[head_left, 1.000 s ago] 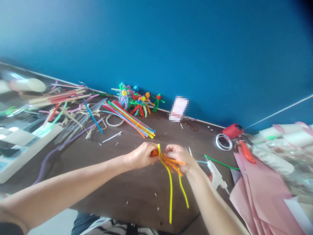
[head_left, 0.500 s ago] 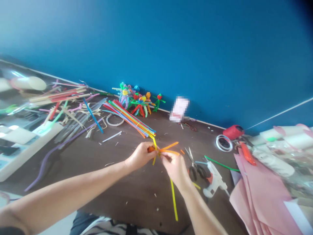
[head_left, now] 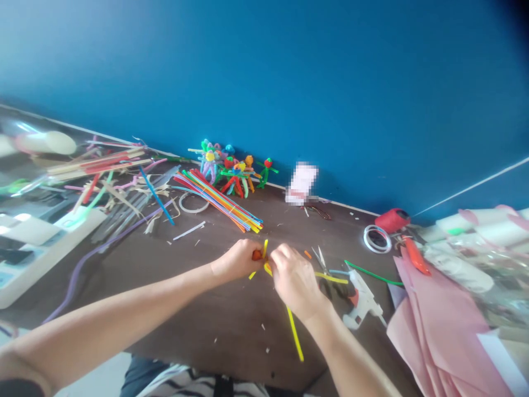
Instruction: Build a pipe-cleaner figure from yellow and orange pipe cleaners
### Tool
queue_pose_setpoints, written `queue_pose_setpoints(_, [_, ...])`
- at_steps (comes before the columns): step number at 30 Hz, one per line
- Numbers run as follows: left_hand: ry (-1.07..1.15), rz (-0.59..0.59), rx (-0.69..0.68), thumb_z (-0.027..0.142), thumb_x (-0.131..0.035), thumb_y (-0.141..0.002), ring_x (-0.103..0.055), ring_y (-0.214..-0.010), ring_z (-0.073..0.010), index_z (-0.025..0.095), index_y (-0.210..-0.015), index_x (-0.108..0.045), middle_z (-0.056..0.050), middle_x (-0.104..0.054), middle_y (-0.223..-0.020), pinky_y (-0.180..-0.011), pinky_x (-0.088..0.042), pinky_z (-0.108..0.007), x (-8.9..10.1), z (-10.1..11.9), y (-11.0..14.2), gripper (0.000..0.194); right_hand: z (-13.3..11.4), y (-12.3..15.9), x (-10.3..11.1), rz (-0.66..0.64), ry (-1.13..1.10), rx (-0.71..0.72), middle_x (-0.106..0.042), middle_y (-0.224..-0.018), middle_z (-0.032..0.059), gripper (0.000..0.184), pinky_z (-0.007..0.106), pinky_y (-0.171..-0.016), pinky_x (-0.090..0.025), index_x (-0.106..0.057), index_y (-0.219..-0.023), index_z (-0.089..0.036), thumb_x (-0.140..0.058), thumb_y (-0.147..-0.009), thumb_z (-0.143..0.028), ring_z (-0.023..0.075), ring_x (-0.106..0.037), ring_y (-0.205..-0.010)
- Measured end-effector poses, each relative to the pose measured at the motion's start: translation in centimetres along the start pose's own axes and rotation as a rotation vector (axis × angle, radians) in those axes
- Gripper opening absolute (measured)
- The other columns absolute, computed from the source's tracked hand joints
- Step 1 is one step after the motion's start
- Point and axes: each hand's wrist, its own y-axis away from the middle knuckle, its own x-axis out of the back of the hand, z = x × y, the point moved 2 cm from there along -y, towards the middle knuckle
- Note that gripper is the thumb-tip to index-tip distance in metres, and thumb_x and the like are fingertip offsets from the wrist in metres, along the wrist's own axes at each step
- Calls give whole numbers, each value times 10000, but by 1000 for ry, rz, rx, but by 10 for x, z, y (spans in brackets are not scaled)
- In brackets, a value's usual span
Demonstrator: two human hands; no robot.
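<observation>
My left hand is closed on the orange pipe-cleaner figure, whose rounded orange end shows at the fingertips. A yellow pipe cleaner crosses it, with short ends standing up and pointing down-left. Fingers bent, my right hand pinches at the same crossing, right against the left fingertips. It covers the orange strands there. Yellow lengths show on both sides of the right hand: one yellow strip to its right, another yellow strip below it. Whether these join the piece in my hands is hidden.
Behind my hands lies a bundle of coloured pipe cleaners, with several small pipe-cleaner figures by the wall. Scissors and a white glue gun are on the right, beside pink sheets. A white power strip lies left.
My right hand has turned over the crossing and now covers the orange strands that stuck out rightward. The upright yellow end looks shorter, and a yellow strip shows farther right past the hand.
</observation>
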Motion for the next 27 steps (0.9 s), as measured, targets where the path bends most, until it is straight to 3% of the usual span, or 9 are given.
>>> queue_pose_setpoints(4, [4, -107, -123, 171, -513, -624, -316, -466, -54, 125, -552, -539, 62, -385, -470, -434, -246, -163, 5, 4, 4, 90, 17, -11, 2, -174, -405, -113, -638, -751, 2, 96, 224, -628, -388, -597, -773, -208, -535, -733, -146, 146, -584, -722])
queue_pose_setpoints(8, [26, -150, -207, 179, -532, -644, -357, -479, -53, 118, -618, -581, 52, -429, -509, -448, -270, -155, 9, 9, 8, 83, 35, -21, -12, -426, -956, -284, -607, -602, -20, 62, 200, -537, -396, -567, -641, -162, -611, -646, -205, 113, -561, -574])
queue_pose_setpoints(12, [175, -159, -195, 221, -548, -676, -369, -491, -53, 112, -695, -604, 45, -448, -547, -457, -292, -152, 11, 11, 13, 124, 45, -22, -29, -630, -1343, -369, -524, -446, -61, 220, 165, -396, -324, -493, -555, -153, -678, -558, -271, 56, -450, -378])
queue_pose_setpoints(14, [303, -152, -144, 254, -548, -695, -347, -473, -50, 112, -710, -591, 54, -425, -527, -442, -285, -154, 9, 9, 14, 149, 45, -19, -36, -666, -1453, -390, -535, -417, -47, 256, 165, -338, -279, -472, -556, -163, -671, -555, -324, 59, -420, -318])
queue_pose_setpoints(16, [437, -140, -79, 287, -548, -708, -319, -450, -48, 114, -727, -577, 67, -393, -502, -421, -265, -157, 5, 5, 15, 177, 42, -15, -40, -649, -1520, -412, -544, -406, -38, 265, 164, -308, -250, -468, -572, -172, -650, -572, -365, 63, -403, -290])
queue_pose_setpoints(19, [591, -62, 8, 314, -564, -701, -337, -459, -51, 107, -733, -575, 60, -422, -512, -433, -279, -163, -3, -3, 13, 210, 36, -8, -42, -459, -1493, -404, -538, -423, -47, 243, 154, -312, -240, -490, -580, -168, -630, -626, -361, 44, -392, -302])
queue_pose_setpoints(23, [714, -5, 86, 328, -595, -671, -429, -517, -74, 96, -763, -599, 19, -535, -585, -504, -353, -185, -12, -8, 11, 249, 28, -2, -39, -176, -1235, -382, -518, -431, -43, 200, 181, -328, -279, -551, -574, -167, -576, -709, -313, 56, -388, -310])
queue_pose_setpoints(27, [723, 54, 172, 314, -590, -649, -433, -496, -75, 98, -771, -623, 25, -543, -568, -492, -353, -188, -18, -11, 8, 250, 18, 4, -36, -7, -903, -282, -606, -553, 0, 198, 228, -497, -420, -629, -670, -181, -487, -782, -262, 131, -556, -490])
